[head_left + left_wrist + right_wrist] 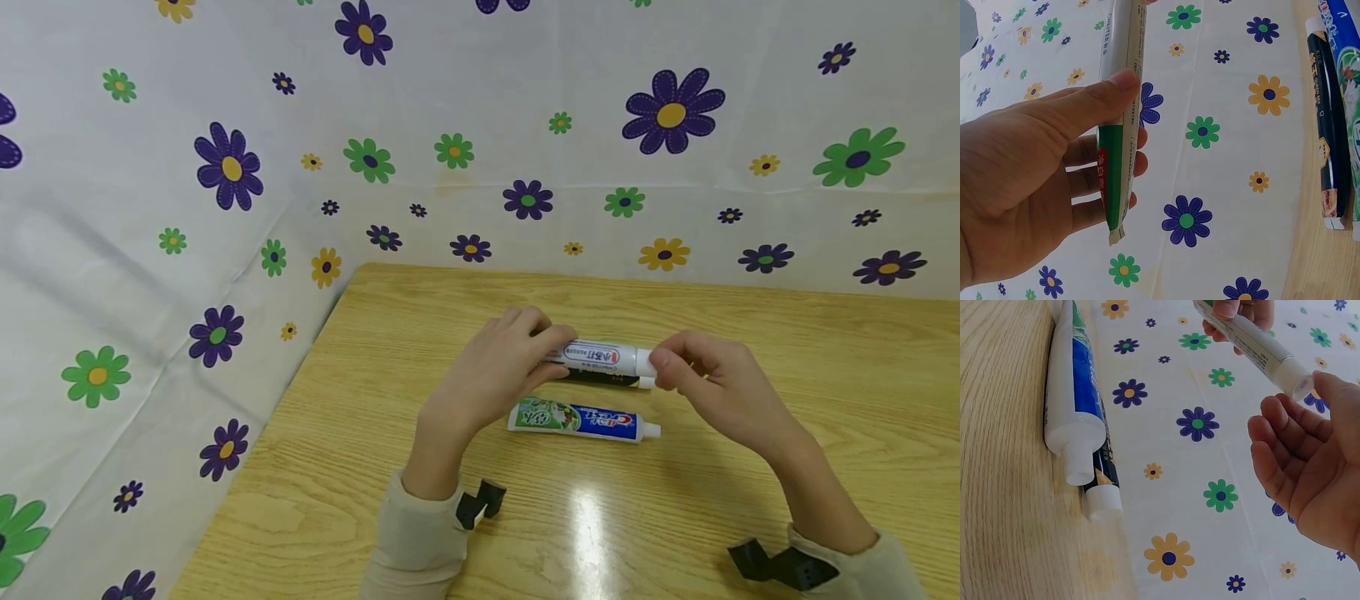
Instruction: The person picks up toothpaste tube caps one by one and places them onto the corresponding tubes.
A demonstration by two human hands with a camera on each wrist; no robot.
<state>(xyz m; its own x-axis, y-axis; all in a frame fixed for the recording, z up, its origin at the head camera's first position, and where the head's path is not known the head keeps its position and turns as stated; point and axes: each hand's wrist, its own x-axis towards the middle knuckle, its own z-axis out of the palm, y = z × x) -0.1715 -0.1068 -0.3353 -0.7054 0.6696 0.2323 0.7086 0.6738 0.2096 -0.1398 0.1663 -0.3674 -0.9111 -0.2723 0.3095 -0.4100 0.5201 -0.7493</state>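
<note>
My left hand (491, 367) grips a white toothpaste tube (596, 354) with a green and red tail, held in the air above the table. In the left wrist view the thumb presses one side of this tube (1124, 53) and the fingers wrap behind it. Its white cap (1294, 379) points toward my right hand (723, 387). The right thumb and forefinger tips are at the cap's end, the other fingers loosely bent; a firm pinch does not show. Below lie a blue-and-green toothpaste tube (577, 419) and a black toothpaste tube (603, 377), partly hidden by the held one.
The wood-grain table (360, 350) extends to both sides of the tubes. A white flower-print cloth (465, 92) hangs behind it and along its left edge. Black mounts (480, 503) sit at both wrists.
</note>
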